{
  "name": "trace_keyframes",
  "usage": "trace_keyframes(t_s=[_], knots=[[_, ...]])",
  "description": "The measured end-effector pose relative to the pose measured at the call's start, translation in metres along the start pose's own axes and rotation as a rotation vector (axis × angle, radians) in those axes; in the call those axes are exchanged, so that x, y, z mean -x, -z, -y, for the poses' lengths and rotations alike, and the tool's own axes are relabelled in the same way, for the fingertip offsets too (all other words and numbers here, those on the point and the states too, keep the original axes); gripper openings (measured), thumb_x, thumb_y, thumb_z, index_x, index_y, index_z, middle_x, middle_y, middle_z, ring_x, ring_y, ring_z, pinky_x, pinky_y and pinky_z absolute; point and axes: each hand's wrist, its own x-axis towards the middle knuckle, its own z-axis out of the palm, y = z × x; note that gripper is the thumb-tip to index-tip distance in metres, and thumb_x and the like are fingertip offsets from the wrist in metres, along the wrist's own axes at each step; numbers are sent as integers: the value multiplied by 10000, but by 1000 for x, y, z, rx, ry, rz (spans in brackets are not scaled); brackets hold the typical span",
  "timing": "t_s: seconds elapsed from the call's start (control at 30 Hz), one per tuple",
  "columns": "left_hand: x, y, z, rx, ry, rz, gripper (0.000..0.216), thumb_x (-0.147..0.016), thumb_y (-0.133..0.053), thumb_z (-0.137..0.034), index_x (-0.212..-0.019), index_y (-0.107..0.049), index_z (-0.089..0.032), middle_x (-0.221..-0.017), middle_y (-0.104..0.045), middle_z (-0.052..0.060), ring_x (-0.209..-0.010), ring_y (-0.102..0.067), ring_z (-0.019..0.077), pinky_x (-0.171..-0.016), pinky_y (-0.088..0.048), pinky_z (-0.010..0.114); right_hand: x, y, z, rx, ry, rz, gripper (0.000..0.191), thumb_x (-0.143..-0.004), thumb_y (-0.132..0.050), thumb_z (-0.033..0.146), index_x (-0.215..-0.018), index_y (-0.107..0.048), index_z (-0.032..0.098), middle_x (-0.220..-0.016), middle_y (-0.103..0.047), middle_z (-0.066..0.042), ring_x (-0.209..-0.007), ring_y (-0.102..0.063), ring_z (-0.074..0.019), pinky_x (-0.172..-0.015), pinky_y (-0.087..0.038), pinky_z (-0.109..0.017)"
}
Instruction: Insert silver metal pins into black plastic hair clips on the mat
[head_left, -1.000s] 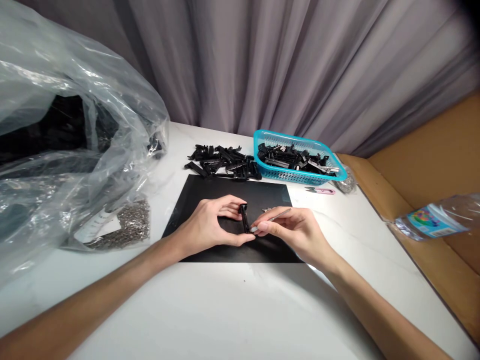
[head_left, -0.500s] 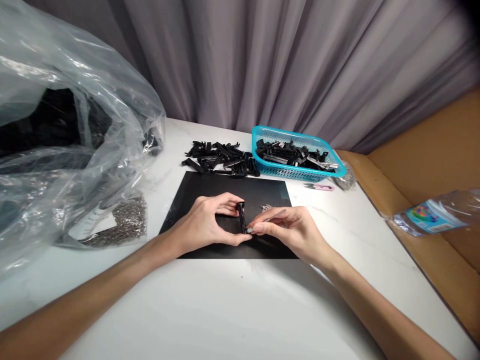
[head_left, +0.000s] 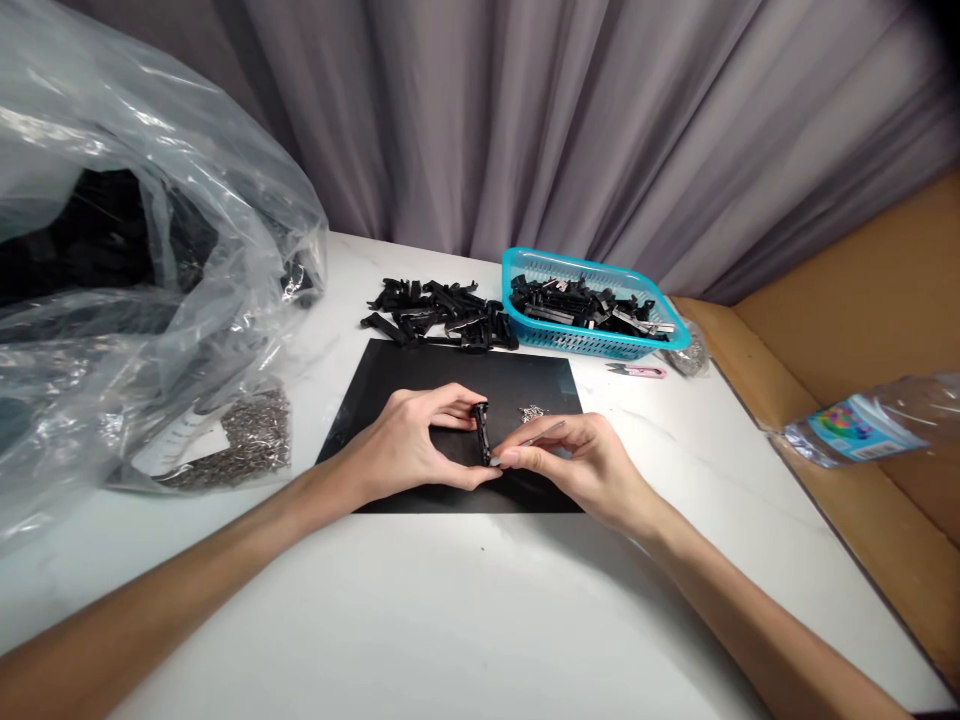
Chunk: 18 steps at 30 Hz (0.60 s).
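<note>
My left hand (head_left: 409, 445) pinches a small black plastic clip (head_left: 481, 432) upright between thumb and forefinger, over a black mat (head_left: 390, 375). My right hand (head_left: 581, 460) is closed on a thin metal pin-like tool (head_left: 546, 431), its tip meeting the clip's lower end. A few small metal springs (head_left: 532, 411) lie on the mat just beyond my right fingers.
A loose pile of black clips (head_left: 439, 310) lies behind the mat, beside a turquoise basket (head_left: 660, 338) holding more. Pink snips (head_left: 637, 371) lie to the basket's front. A large plastic bag (head_left: 142, 260) and heap of metal springs (head_left: 251, 445) sit left; a water bottle (head_left: 870, 425) rests on cardboard right.
Both hands keep the same hold on clip and tool. The whole scene has slid slightly up and left as my head shifted.
</note>
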Motion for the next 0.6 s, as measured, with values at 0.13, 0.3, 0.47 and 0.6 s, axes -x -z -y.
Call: trace_keyframes(t_s=[0.13,0.3,0.47,0.6], knots=[[1,1,0,-32,4,17,643,-590,-940,-403,-1137,-684,-181,-1037,-807,50,-940,-808,266,-956,-667,384,0,-2,-3,23,-1,8,271,-919,-742,470,-882,-829,216,-907,-811,-46,-809,-736,-212,-757,-567,-326],[0,2,-1,-63,-7,9,614,-604,-927,-375,-1138,-681,-194,-1049,-801,42,-938,-807,256,-955,-665,379,-1,1,2,-56,-52,1,284,-893,-766,477,-875,-819,198,-891,-807,-56,-801,-751,-208,-752,-606,-325],[-1,2,-1,-51,-11,12,610,-608,-925,-413,-1119,-679,-189,-1053,-800,55,-920,-808,252,-952,-667,384,-4,23,13,-192,-55,-119,298,-830,-833,466,-873,-788,175,-891,-803,-83,-806,-775,-226,-781,-654,-371],[-1,1,-2,-68,4,23,606,-618,-916,-423,-1114,-661,-184,-1048,-794,59,-918,-805,243,-955,-666,364,-7,44,7,-27,-70,-99,346,-868,-789,509,-868,-730,169,-903,-779,-92,-810,-747,-220,-783,-625,-373]])
